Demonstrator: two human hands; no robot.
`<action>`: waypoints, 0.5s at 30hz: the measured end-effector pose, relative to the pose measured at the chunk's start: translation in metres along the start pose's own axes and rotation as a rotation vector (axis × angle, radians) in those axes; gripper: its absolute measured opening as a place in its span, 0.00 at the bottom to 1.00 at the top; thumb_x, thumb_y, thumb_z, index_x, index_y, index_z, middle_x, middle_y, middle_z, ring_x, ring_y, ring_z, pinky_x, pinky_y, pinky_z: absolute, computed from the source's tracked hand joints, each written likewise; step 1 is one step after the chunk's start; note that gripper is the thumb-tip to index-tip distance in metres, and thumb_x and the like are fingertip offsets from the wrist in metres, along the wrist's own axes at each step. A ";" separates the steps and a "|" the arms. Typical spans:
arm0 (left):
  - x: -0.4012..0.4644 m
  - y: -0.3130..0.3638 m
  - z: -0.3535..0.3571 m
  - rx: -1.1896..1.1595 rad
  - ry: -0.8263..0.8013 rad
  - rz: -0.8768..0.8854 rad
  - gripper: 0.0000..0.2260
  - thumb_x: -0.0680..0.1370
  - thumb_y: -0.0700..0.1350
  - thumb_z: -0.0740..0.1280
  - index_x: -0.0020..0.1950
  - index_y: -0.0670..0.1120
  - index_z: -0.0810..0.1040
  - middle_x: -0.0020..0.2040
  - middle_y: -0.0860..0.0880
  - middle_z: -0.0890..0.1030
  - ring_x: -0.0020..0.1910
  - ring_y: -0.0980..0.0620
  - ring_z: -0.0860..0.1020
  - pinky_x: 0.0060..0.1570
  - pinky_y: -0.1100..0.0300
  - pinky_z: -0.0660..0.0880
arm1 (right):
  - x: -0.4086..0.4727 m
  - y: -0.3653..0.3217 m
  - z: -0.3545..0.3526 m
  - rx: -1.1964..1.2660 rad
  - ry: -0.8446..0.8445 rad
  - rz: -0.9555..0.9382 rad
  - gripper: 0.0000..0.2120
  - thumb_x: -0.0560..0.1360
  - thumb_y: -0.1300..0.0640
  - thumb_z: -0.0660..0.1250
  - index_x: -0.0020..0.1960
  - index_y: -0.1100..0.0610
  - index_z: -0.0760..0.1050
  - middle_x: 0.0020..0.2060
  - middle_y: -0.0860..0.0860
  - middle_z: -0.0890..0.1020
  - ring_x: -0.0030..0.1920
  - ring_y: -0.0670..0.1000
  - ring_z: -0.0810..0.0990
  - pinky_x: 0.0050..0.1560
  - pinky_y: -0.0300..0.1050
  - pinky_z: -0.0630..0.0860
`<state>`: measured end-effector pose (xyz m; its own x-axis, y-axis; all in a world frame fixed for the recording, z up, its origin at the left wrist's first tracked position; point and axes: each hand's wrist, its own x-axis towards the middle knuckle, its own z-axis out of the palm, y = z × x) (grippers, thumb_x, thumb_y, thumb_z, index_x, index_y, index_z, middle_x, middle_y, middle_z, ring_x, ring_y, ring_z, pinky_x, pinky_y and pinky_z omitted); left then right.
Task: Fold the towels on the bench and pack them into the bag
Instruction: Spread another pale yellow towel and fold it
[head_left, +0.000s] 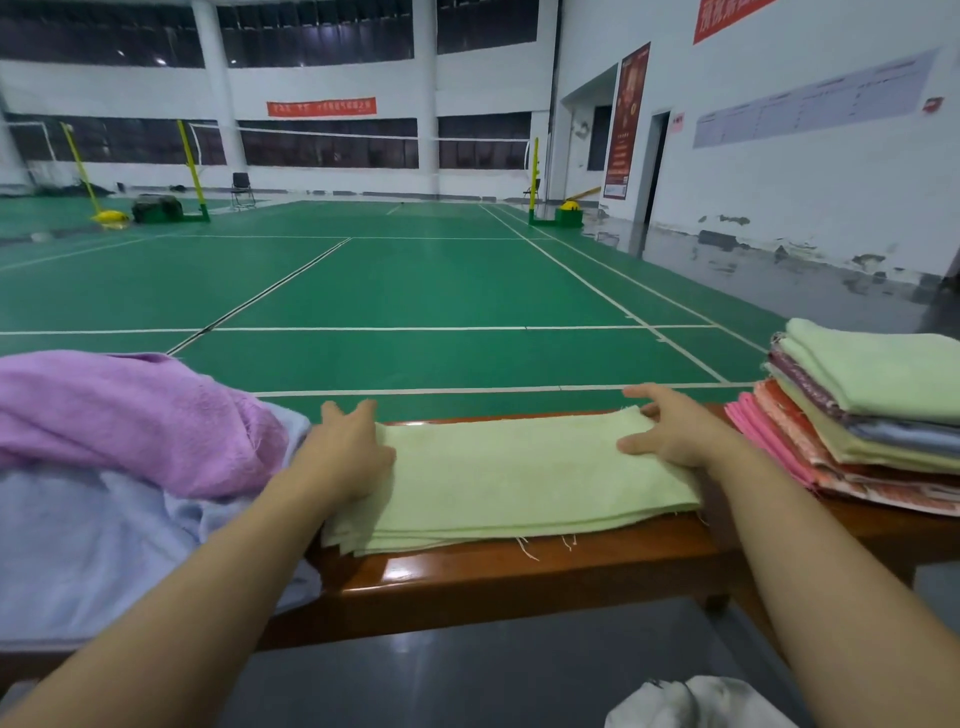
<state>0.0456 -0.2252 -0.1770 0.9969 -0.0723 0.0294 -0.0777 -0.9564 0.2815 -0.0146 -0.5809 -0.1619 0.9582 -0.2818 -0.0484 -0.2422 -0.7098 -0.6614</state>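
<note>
Two hands on one pale green towel (519, 478), which lies folded into a long strip at the middle of the worktop (519, 571). My left hand (348, 452) presses its left end, fingers spread flat; my right hand (675, 431) lies on its right end, grip apart, fingers loosely bent, pinching nothing that I can see. Right of the towel: folded stack (872, 415), many done. Left of it: loose heap (130, 467), purple over pale blue, still to fold. No bag I can identify; packing not begun, I judge.
</note>
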 end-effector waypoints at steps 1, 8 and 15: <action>-0.004 0.005 -0.001 0.089 0.068 0.009 0.28 0.81 0.55 0.63 0.78 0.48 0.60 0.72 0.37 0.63 0.70 0.34 0.67 0.67 0.44 0.68 | 0.001 -0.001 -0.003 -0.028 -0.005 0.026 0.37 0.72 0.58 0.78 0.76 0.50 0.65 0.72 0.57 0.72 0.67 0.58 0.75 0.67 0.51 0.72; -0.025 0.067 0.022 -0.115 0.057 0.446 0.28 0.82 0.64 0.56 0.79 0.52 0.63 0.78 0.48 0.63 0.76 0.45 0.62 0.76 0.48 0.60 | -0.003 -0.008 -0.013 -0.243 -0.099 0.148 0.23 0.76 0.50 0.73 0.68 0.54 0.71 0.69 0.53 0.73 0.63 0.55 0.73 0.68 0.52 0.70; -0.016 0.097 0.060 0.112 -0.191 0.461 0.31 0.82 0.67 0.42 0.83 0.57 0.45 0.83 0.53 0.41 0.81 0.49 0.39 0.78 0.40 0.37 | -0.001 -0.002 -0.018 -0.055 -0.063 0.088 0.17 0.77 0.59 0.73 0.64 0.51 0.81 0.61 0.52 0.78 0.57 0.54 0.77 0.58 0.47 0.74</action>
<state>0.0226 -0.3343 -0.2080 0.8436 -0.5344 -0.0526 -0.5190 -0.8366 0.1754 -0.0179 -0.5908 -0.1467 0.9401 -0.3050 -0.1525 -0.3323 -0.7187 -0.6108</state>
